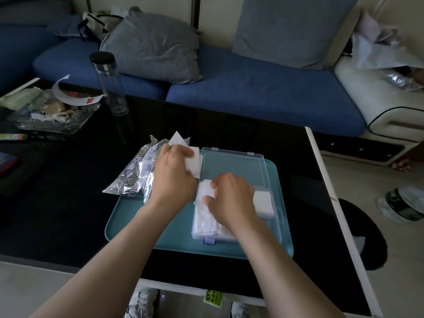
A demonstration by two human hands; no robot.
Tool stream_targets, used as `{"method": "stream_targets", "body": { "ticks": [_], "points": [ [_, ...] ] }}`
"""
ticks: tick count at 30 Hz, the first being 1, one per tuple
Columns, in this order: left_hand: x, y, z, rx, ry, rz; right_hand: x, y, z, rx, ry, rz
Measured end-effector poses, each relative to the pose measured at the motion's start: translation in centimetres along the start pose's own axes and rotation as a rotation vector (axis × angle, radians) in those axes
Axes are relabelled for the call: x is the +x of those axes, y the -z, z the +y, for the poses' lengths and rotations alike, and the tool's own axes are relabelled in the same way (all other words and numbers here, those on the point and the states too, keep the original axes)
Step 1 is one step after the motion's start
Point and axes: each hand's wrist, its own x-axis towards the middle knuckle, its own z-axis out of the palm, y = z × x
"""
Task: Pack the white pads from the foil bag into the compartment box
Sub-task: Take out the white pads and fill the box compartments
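Note:
A clear plastic compartment box [276, 216] lies on a teal tray [146, 216], its lid [234, 167] flat open behind it. White pads [263, 203] fill the box's compartments. My right hand [231, 198] rests on the pads in the left compartment, fingers curled over a pad [203, 191] at its far end. My left hand [172, 177] grips a small stack of white pads [193, 164] just left of the lid. A crumpled silver foil bag [135, 175] lies at the tray's far left corner, more white pads sticking out of its top.
The tray sits on a black glass table [68, 203] with a white edge on the right. A tall clear bottle [110, 81] and a glass dish of clutter [52, 115] stand at the far left. A blue sofa [252, 88] runs behind the table.

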Motion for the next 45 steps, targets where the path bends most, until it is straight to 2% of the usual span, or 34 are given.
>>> {"method": "stream_targets", "body": {
  "ticks": [3,8,15,17,21,23,28,30,34,36,38,40,42,45],
  "points": [
    [0.3,-0.1,-0.2,0.001,-0.002,0.001,0.2,-0.1,-0.1,0.047,-0.041,-0.029],
    [0.3,-0.3,-0.2,0.014,0.003,-0.007,-0.1,-0.1,-0.2,-0.055,-0.005,-0.034],
    [0.0,0.3,-0.4,0.028,-0.009,-0.005,-0.1,0.1,-0.5,-0.002,0.017,-0.051],
    [0.1,0.5,-0.3,0.030,-0.008,-0.002,0.0,0.3,-0.3,0.066,0.047,-0.060],
    [0.2,0.6,-0.3,0.008,0.005,0.017,0.3,1.5,0.7,0.448,0.094,-0.036],
    [0.1,0.6,-0.3,-0.008,0.009,0.030,0.2,2.4,1.6,0.538,0.112,-0.046],
    [-0.2,0.7,-0.3,-0.019,0.002,0.034,-0.6,2.4,2.5,0.346,0.255,-0.250],
    [-0.3,0.7,-0.4,-0.024,-0.005,0.035,-1.0,1.7,2.4,0.269,0.263,-0.264],
    [-0.4,0.7,-0.4,-0.032,-0.004,0.023,-1.4,1.0,2.2,0.160,0.264,-0.206],
    [-0.3,0.7,-0.4,-0.053,0.010,0.003,-1.6,1.0,1.9,0.043,0.324,-0.154],
    [-0.2,0.7,-0.2,-0.093,0.045,-0.019,-2.0,1.0,1.4,-0.109,0.393,-0.108],
    [-0.1,0.7,-0.1,-0.167,0.112,-0.047,-2.2,1.0,1.1,-0.148,0.407,-0.069],
    [-0.1,0.8,0.1,-0.302,0.185,-0.055,-2.1,1.4,0.9,0.010,0.317,0.011],
    [-0.2,0.9,0.7,-0.528,0.252,-0.033,-1.6,2.2,1.3,0.448,0.095,0.203]
  ]
}}
